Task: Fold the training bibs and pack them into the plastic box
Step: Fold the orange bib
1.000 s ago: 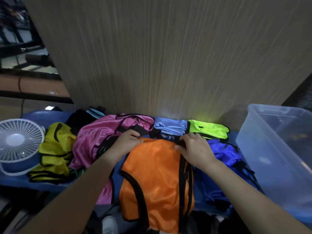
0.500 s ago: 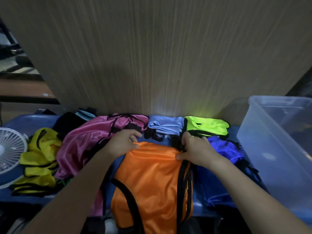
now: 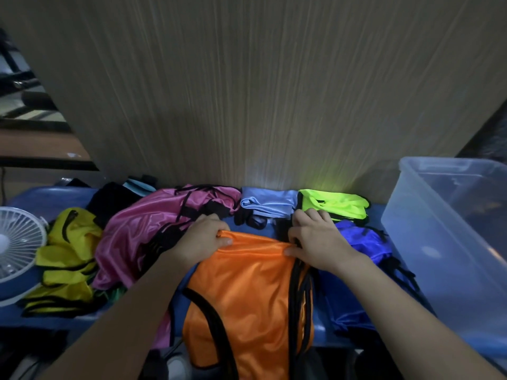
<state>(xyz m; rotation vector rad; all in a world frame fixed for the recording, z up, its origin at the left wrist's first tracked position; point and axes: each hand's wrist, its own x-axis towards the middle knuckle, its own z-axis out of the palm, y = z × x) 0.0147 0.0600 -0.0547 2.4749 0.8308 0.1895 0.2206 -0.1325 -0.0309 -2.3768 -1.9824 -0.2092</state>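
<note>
An orange bib (image 3: 247, 297) with black trim lies in front of me on the blue surface (image 3: 71, 194), its lower part hanging over the near edge. My left hand (image 3: 203, 237) pinches its far left corner. My right hand (image 3: 315, 239) pinches its far right corner, fingers curled over the black edging. A clear plastic box (image 3: 450, 237) stands at the right. A pink bib (image 3: 148, 229) lies loose to the left, and a dark blue bib (image 3: 362, 242) lies under my right wrist.
Folded light blue (image 3: 267, 205) and neon green (image 3: 333, 205) bibs lie against the wooden panel (image 3: 260, 91) at the back. A yellow bib (image 3: 67, 259) and a white fan (image 3: 16, 248) sit at the far left.
Both hands stay on the orange bib's far edge and have drawn it slightly toward me; the fabric bunches under their fingers. The camera has shifted right, cutting off part of the fan.
</note>
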